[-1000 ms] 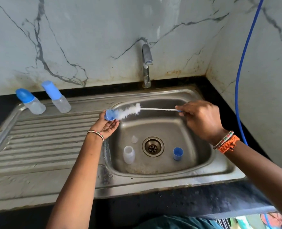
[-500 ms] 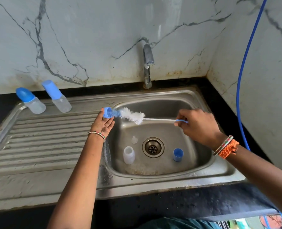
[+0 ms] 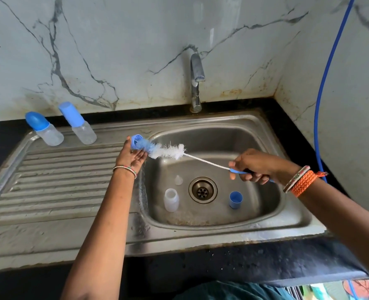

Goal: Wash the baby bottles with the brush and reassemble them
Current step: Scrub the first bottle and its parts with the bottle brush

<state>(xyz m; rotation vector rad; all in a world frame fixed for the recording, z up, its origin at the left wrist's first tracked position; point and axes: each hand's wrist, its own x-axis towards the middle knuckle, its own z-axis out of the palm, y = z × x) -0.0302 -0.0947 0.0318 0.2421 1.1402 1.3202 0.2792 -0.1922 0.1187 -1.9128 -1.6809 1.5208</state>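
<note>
Over the left rim of the sink basin [image 3: 263, 135], our left hand [image 3: 130, 158] holds a small blue bottle collar [image 3: 136, 141] pinched between the thumb and the fingertips, with its open mouth turned right. Our right hand [image 3: 258, 165] has its fingers curled tight around the blue handle of the bottle brush [image 3: 168, 150], and the thin white wire stem slants up and left from that grip. The brush's bristle head lies across the gap between our hands, its far tip at the mouth of the collar; we cannot tell how deep it reaches.

Down on the basin floor, a clear bottle body [image 3: 171, 200] stands upright left of the drain [image 3: 203, 190], a clear nipple [image 3: 178, 180] sits just beyond it, and a blue cap [image 3: 235, 199] stands right of the drain. Far left on the draining board [image 3: 56, 187], two assembled bottles [image 3: 44, 128] [image 3: 78, 124] with blue caps stand side by side, apart from each other. Behind the basin rises the tap [image 3: 196, 81], and a blue hose [image 3: 324, 83] hangs down the right wall.
</note>
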